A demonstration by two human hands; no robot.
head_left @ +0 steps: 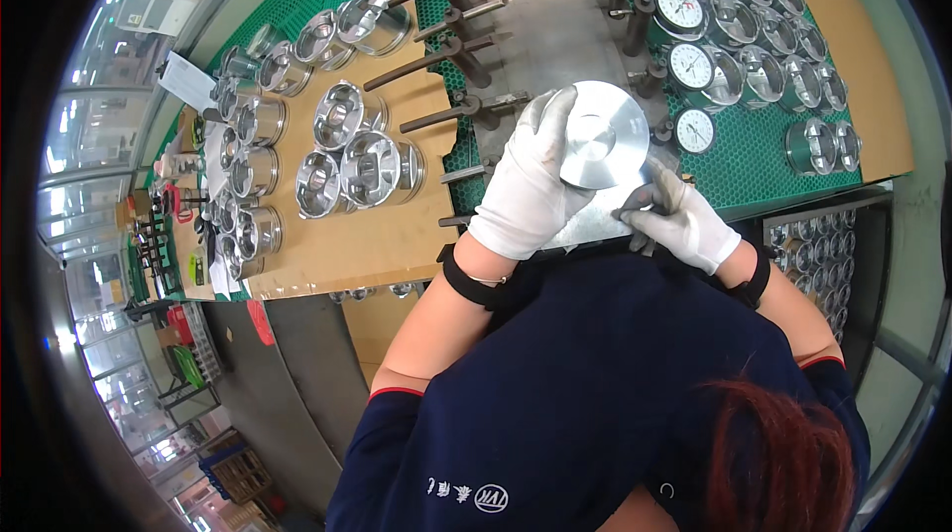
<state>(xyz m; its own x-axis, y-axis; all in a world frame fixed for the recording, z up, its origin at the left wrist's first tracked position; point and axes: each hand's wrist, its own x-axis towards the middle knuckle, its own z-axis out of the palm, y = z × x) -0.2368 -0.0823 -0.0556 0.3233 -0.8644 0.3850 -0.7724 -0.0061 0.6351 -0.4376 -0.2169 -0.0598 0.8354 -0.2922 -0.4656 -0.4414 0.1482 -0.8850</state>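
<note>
On navy shirt (595, 363), white lettering (462, 492); left grip (531, 180) holding silver piston (605, 138).

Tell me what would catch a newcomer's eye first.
The bright round metal piece near the centre, held in the left grip, stands out first. Next come the white-faced dial gauges up and right of it, then shiny hollow cylinders on brown cardboard to the left.
</note>
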